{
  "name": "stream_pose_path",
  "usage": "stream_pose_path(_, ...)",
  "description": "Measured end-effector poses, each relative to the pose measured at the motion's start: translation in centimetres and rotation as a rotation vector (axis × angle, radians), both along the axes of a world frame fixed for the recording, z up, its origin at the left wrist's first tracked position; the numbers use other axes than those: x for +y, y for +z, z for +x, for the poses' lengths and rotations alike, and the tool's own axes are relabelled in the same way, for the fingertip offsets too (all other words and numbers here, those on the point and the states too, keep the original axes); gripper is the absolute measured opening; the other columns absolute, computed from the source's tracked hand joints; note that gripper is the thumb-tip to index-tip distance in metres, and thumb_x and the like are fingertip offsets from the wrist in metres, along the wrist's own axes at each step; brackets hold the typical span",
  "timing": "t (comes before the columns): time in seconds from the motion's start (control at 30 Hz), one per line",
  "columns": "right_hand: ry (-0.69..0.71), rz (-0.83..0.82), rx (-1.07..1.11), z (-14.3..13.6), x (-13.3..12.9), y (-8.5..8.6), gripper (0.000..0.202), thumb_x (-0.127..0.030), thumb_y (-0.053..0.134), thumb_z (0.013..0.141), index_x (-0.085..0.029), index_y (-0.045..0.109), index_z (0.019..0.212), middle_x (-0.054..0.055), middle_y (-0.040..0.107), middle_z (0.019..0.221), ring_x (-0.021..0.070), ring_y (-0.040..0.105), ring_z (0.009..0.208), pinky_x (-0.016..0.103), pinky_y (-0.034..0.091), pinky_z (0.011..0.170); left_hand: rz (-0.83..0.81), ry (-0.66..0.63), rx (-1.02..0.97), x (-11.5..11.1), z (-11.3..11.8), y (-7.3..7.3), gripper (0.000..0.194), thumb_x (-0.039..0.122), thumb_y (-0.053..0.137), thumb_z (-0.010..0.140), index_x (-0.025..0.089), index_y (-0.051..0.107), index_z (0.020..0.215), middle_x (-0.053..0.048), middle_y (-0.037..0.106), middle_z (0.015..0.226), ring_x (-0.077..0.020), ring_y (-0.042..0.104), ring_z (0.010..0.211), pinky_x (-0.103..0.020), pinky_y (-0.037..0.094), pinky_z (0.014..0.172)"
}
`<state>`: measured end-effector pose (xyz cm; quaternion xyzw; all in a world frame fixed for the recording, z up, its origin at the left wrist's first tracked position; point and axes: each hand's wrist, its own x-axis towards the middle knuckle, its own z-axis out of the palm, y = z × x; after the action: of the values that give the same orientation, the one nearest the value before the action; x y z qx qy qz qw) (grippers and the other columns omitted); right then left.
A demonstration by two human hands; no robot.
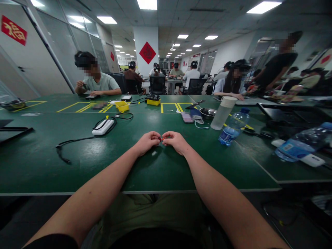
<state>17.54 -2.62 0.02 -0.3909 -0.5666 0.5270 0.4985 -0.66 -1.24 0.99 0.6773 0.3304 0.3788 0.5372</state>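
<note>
Over the middle of the green table (85, 173), my left hand (148, 143) and my right hand (175, 141) meet almost fingertip to fingertip. Both are closed in a pinch. Between them shows a small red-orange object (163, 139), mostly covered by the fingers; its shape is too small to make out. A darker red part shows at the left fingertips. On the tabletop just below my left hand lies a small pale piece (154, 153).
A white power bank (103, 127) with black cable lies left. Yellow boxes (122, 106) stand farther back. To the right are a frosted bottle (223, 113), a water bottle (234, 127), a metal bowl (208, 112) and another bottle lying down (302, 145). People sit across the table.
</note>
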Motion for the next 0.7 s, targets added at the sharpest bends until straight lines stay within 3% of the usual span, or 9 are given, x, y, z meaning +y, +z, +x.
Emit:
stream_pose_path(0.17,-0.013,-0.004,0.025,0.01,0.0,0.06,0.033,-0.011,0.069,0.059,-0.017,0.064,0.091,0.001,0.064,0.08,0.0106,0.062,0.061,0.025,0.053,0.061,0.042,0.018,0.07,-0.09,0.02,0.15,0.02,0.017,0.056,0.074,0.013,0.06,0.093,-0.002,0.063,0.077,-0.009,0.056,0.06,-0.021,0.045,0.058)
stream_pose_path(0.37,0.003,-0.024,0.026,-0.09,-0.14,0.2,0.032,-0.011,0.07,0.058,-0.015,0.063,0.09,0.001,0.065,0.076,0.011,0.062,0.061,0.025,0.053,0.062,-0.023,0.005,0.034,0.21,0.14,-0.1,0.02,0.021,0.055,0.079,0.013,0.057,0.097,-0.004,0.064,0.074,-0.0109,0.06,0.062,-0.023,0.048,0.059)
stream_pose_path(0.7,0.038,-0.032,0.039,-0.05,-0.27,0.35,0.028,-0.016,0.074,0.059,-0.015,0.064,0.085,0.002,0.067,0.073,0.0129,0.065,0.066,0.026,0.053,0.066,-0.018,0.026,0.013,0.13,0.07,-0.19,0.021,0.018,0.064,0.07,0.013,0.059,0.091,-0.004,0.067,0.078,-0.012,0.062,0.068,-0.025,0.049,0.068)
